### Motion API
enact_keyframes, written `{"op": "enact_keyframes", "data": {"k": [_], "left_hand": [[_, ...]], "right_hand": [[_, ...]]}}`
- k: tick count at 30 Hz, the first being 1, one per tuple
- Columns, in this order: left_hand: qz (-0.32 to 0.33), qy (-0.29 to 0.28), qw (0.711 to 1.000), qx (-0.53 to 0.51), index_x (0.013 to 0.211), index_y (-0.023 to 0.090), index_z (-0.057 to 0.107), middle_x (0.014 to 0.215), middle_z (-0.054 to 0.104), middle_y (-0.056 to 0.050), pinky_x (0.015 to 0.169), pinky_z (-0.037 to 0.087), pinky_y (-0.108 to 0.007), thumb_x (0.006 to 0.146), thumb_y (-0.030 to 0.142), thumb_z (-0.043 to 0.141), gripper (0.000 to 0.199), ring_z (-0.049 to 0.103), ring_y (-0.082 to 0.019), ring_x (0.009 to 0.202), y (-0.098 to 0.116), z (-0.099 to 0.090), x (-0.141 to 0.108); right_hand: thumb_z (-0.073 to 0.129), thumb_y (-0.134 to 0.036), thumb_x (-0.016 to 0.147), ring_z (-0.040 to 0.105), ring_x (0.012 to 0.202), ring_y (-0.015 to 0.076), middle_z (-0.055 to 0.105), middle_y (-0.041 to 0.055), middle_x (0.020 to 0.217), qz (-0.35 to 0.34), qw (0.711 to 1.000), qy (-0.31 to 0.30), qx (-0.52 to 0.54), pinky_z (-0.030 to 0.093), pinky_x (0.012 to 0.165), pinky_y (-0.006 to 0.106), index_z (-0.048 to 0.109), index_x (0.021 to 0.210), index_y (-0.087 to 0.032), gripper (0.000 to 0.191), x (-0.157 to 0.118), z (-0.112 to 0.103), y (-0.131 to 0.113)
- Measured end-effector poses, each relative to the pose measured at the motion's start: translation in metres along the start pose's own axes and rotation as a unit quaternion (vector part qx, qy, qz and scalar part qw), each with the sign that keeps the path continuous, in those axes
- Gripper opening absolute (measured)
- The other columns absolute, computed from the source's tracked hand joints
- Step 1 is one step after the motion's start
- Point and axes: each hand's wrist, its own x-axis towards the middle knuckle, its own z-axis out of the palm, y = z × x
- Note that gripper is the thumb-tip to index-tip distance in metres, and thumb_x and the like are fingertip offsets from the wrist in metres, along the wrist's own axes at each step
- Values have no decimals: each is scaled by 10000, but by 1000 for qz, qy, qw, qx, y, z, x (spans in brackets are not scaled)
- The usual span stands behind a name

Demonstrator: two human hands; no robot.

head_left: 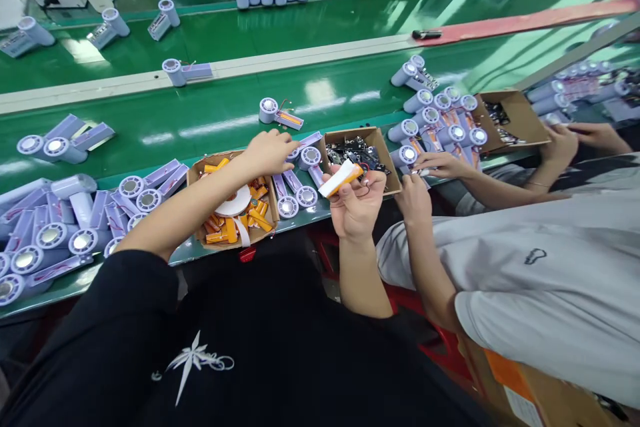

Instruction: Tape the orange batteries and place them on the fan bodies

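Note:
My right hand [357, 210] is closed around an orange battery [345, 180] with a white strip along its face, held up in front of a box of small black parts [356, 150]. My left hand [270, 152] reaches across an open carton [200, 177] of orange batteries, in which a roll of white tape [235, 201] lies. Its bent fingers close on the handle end of a lilac fan housing [309, 140] beside the carton; the fingertips are partly hidden. Several lilac fan housings [288, 205] with round heads lie between the two boxes.
Lilac housings are heaped at the left [53, 233]. One housing [270, 110] lies on the green belt [210, 123] ahead. To the right, a co-worker in a grey shirt [540, 260] works close by, with hands [417, 190] near more housings and another carton [525, 113].

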Motion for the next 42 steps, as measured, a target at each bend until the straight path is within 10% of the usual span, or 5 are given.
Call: {"op": "enact_keyframes", "data": {"k": [8,15,19,29,42], "left_hand": [[-24,-169,983,71,1252,160,835,1191,803,-204,1000,563,-453,730,298,844,541,732,-402,1152,-13,-17,96],[-62,-146,974,160,1249,155,837,1283,775,-213,1017,544,-427,759,274,750,511,665,-379,1224,-153,-4,41],[-48,-89,984,146,1264,133,838,1392,745,-229,1149,470,-446,851,244,674,458,615,-391,1349,-179,20,13],[-92,-118,988,-49,1109,288,902,1091,856,-77,972,487,-342,758,340,831,362,748,-298,1095,-203,6,60],[-138,0,988,-73,1199,289,866,1227,846,-93,981,506,-352,910,350,693,342,735,-306,1208,-200,21,62]], "right_hand": [[1034,-528,728,858,1094,297,825,14,1135,6,1000,-27,13,720,1031,557,565,1248,-336,726,16,7,-12],[1007,-526,765,842,1155,315,840,30,1135,12,994,-112,-13,728,1001,562,711,1227,-313,589,62,39,4],[998,-506,738,834,1108,274,850,24,1146,30,975,-209,-74,701,1024,503,780,1184,-307,535,111,81,35],[767,-282,872,790,949,225,849,35,1049,-5,859,-352,-372,636,1027,433,742,1412,-187,549,194,134,129],[703,-289,1025,807,1056,313,857,134,1153,-62,646,-391,-653,587,991,394,723,1458,-207,441,186,155,120]]}}
